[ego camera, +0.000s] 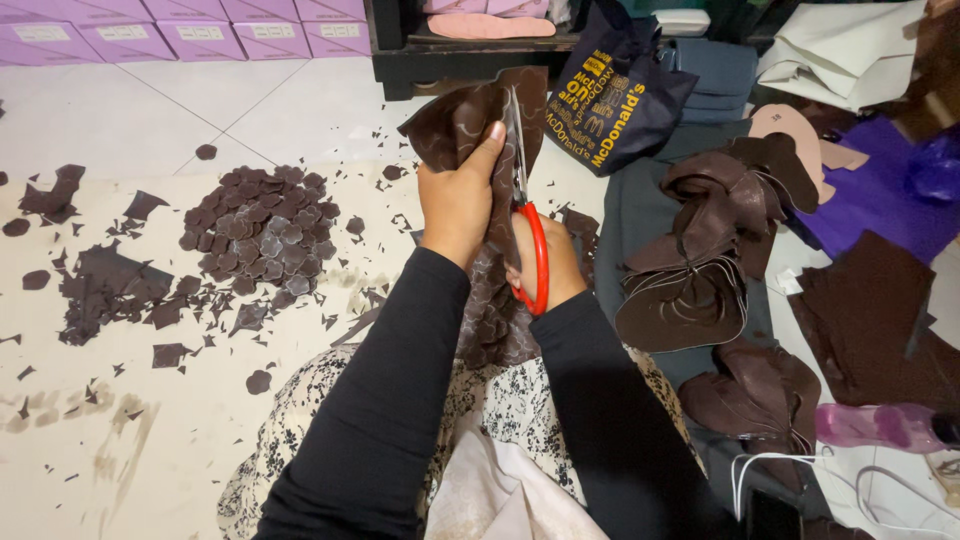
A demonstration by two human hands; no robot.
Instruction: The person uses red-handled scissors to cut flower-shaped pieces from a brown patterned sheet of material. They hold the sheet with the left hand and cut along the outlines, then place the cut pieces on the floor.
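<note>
My left hand (458,196) grips a dark brown sheet of leather-like material (470,122) marked with traced outlines, thumb pressed on its upper part. The sheet hangs down between my two black sleeves. My right hand (556,262) holds red-handled scissors (530,235), their blades pointing up into the sheet near my left thumb. A heap of small dark brown cut-out pieces (260,225) lies on the cream floor mat (180,440) to the left of my hands.
Scraps (105,285) litter the mat at left. Stacked brown cut shapes (705,250) and brown sheets (870,315) lie at right. A dark bag with yellow print (615,90) leans on a black shelf. Lilac boxes (190,30) line the back; a pink bottle (880,425) lies at lower right.
</note>
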